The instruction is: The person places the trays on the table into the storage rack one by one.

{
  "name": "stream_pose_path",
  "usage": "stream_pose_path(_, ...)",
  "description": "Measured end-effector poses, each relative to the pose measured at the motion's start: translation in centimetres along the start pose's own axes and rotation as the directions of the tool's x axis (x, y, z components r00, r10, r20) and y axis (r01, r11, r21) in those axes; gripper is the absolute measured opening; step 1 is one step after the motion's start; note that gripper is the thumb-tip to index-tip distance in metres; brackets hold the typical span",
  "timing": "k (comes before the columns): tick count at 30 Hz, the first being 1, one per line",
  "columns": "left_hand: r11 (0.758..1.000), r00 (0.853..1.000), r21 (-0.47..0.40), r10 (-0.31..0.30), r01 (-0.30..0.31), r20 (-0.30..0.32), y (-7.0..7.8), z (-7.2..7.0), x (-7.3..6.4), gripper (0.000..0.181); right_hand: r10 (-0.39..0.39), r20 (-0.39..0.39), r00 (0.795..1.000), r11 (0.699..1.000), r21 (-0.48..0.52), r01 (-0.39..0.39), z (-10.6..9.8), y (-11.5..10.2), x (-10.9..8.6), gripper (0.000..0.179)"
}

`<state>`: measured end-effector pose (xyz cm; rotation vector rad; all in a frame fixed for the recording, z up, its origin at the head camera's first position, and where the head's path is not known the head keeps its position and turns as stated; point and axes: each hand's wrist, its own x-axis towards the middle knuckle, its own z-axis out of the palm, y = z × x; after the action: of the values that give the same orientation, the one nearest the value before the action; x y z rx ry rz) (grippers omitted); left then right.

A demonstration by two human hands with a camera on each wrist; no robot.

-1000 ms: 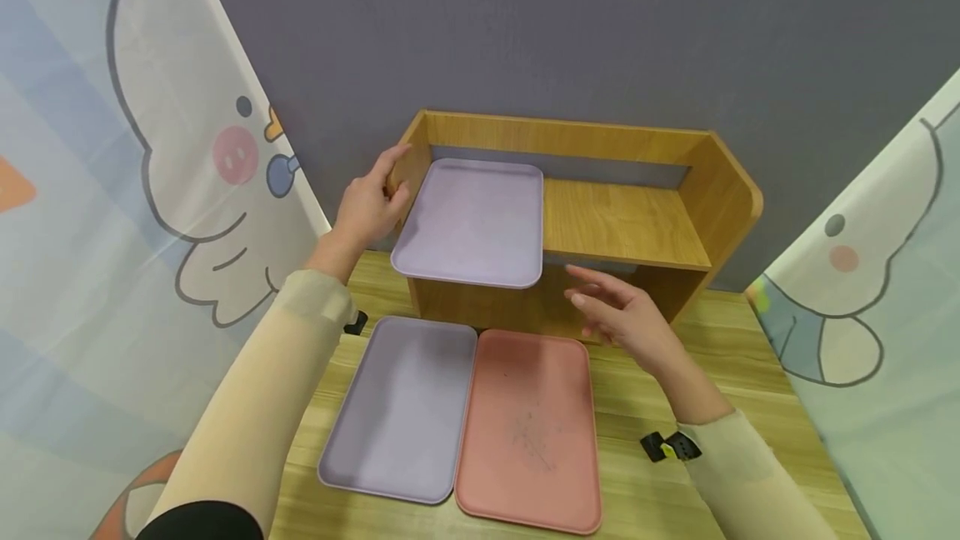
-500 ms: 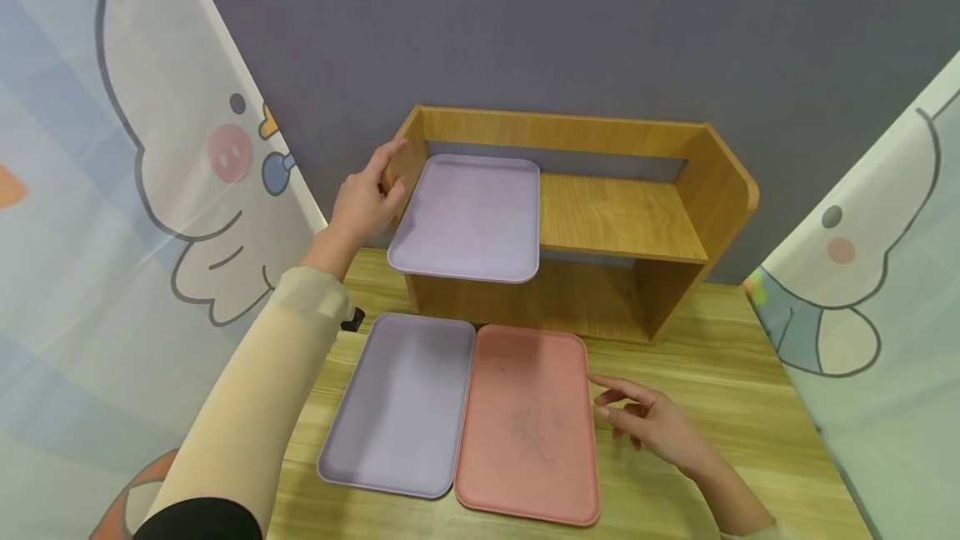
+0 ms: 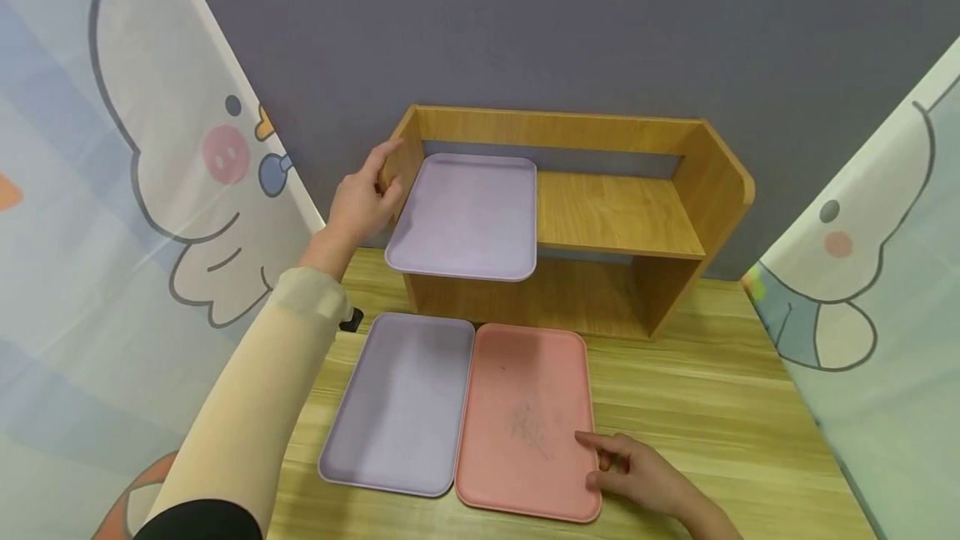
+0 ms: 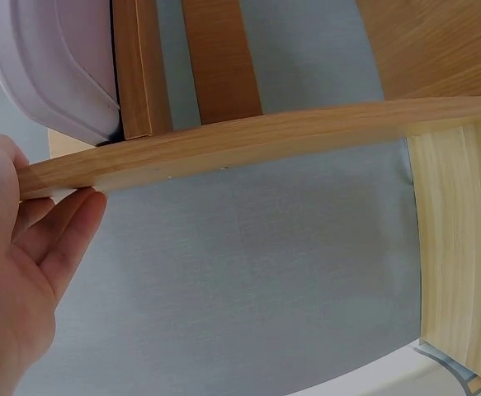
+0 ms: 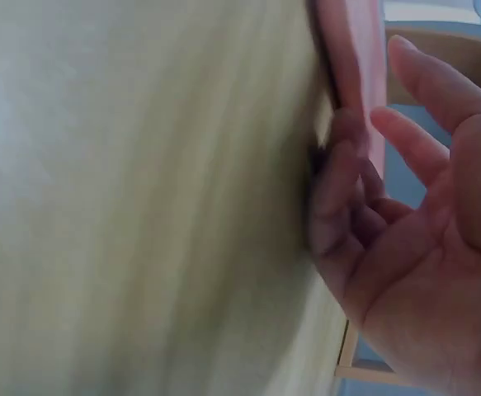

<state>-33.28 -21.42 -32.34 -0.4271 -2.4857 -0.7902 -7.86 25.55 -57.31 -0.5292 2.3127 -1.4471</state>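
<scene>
My left hand [image 3: 358,202] grips the left side panel of a small wooden shelf [image 3: 622,211]; in the left wrist view the fingers curl round the panel's edge. Beside it, a lilac tray [image 3: 465,219] lies on the shelf's upper board, its near end jutting past the front. My right hand [image 3: 637,473] is at the right edge of a pink tray [image 3: 525,415] on the table, fingers loosely bent and index fingertip over the rim. The right wrist view shows no firm grip on the tray. A second lilac tray [image 3: 401,407] lies left of the pink one.
The wood-grain table [image 3: 712,390] extends right of the pink tray. A grey wall [image 3: 562,23] stands behind the shelf. Cartoon-printed curtains flank the table, one on the left [image 3: 172,257] and one on the right [image 3: 862,273].
My right hand has come down and toward me, from in front of the shelf to the pink tray's right edge. My left hand keeps its place on the shelf panel.
</scene>
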Motion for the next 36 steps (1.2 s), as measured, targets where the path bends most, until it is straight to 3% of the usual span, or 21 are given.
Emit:
stream_pose_path(3, 1.0, 1.0, 0.0, 0.001, -0.001, -0.004, -0.1, 0.1, 0.0, 0.059, -0.054, -0.049, 0.997, 0.993, -0.108, 0.048, 0.7, 0.2, 0.1, 0.056)
stream_pose_path(7, 1.0, 1.0, 0.001, 0.011, -0.011, -0.012, -0.2, 0.1, 0.0, 0.059, -0.1, -0.099, 0.99, 0.962, -0.262, 0.071, 1.5, 0.1, 0.4, 0.052)
stream_pose_path(12, 1.0, 1.0, 0.0, 0.01, -0.01, -0.005, -0.2, 0.0, 0.0, 0.059, -0.119, -0.101, 0.988, 0.947, -0.31, 0.082, 1.9, -0.2, 0.6, 0.047)
stream_pose_path(16, 1.0, 1.0, 0.0, 0.006, -0.006, 0.006, -0.2, 0.0, 0.0, 0.06, -0.087, -0.077, 0.993, 0.971, -0.231, 0.067, 1.9, -0.3, 0.6, 0.043)
stream_pose_path(20, 1.0, 1.0, -0.003, 0.004, -0.004, 0.012, -0.2, 0.0, -0.1, 0.06, 0.005, -0.016, 1.0, 1.0, -0.008, -0.005, 1.8, -0.1, 0.5, 0.047)
stream_pose_path(24, 1.0, 1.0, 0.003, 0.004, -0.004, 0.006, -0.2, 0.1, -0.1, 0.06, 0.073, 0.055, 0.996, 0.975, 0.205, -0.083, 1.5, 0.1, 0.4, 0.051)
stream_pose_path(29, 1.0, 1.0, 0.008, 0.007, -0.007, -0.001, -0.2, 0.1, -0.1, 0.059, 0.032, 0.014, 0.999, 0.98, 0.197, -0.035, 1.4, 0.0, 0.2, 0.048)
stream_pose_path(34, 1.0, 1.0, 0.004, 0.015, -0.015, 0.0, -0.2, 0.1, -0.1, 0.059, 0.084, 0.003, 0.996, 0.975, 0.207, -0.083, 1.6, -0.2, 0.2, 0.054)
stream_pose_path(36, 1.0, 1.0, 0.004, 0.019, -0.019, -0.001, -0.2, 0.1, -0.1, 0.059, 0.066, -0.041, 0.997, 0.979, 0.195, -0.057, 1.8, -0.3, 0.2, 0.056)
